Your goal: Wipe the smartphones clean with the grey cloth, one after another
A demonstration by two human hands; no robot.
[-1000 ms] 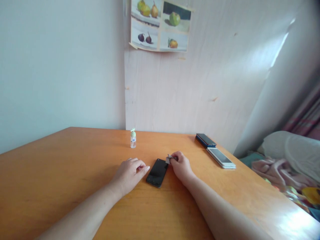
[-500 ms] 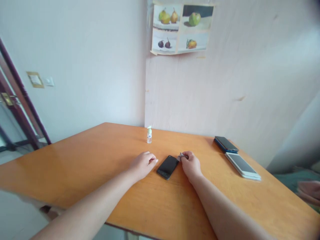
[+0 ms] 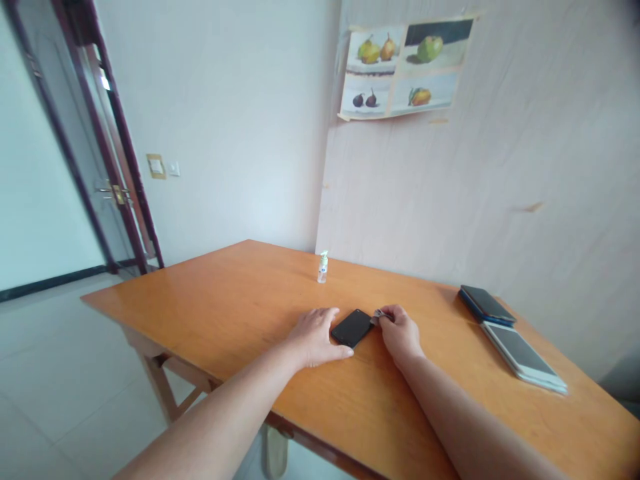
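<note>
A black smartphone point(image 3: 353, 328) lies flat on the wooden table, its dark screen facing up. My left hand point(image 3: 316, 339) is at its left end, thumb and fingers spread apart around the near left corner. Whether the fingertips touch the phone's edge I cannot tell. On the other side, my right hand point(image 3: 400, 333) pinches a small crumpled grey cloth point(image 3: 379, 317) between thumb and fingers, at the phone's right edge. Beyond both hands, a small clear pump bottle point(image 3: 323, 269) with a pale green top stands upright.
At the right of the table point(image 3: 210, 300), a dark phone-like device point(image 3: 487, 303) on something blue lies beside a white tablet point(image 3: 523, 350) atop another flat item. Fruit pictures point(image 3: 405, 70) hang on the wall behind. A door point(image 3: 107, 167) stands at the far left.
My left hand has opened from curled fingers and moved right to the phone, which now lies turned slightly. The right hand keeps the cloth by the phone. The view has swung left.
</note>
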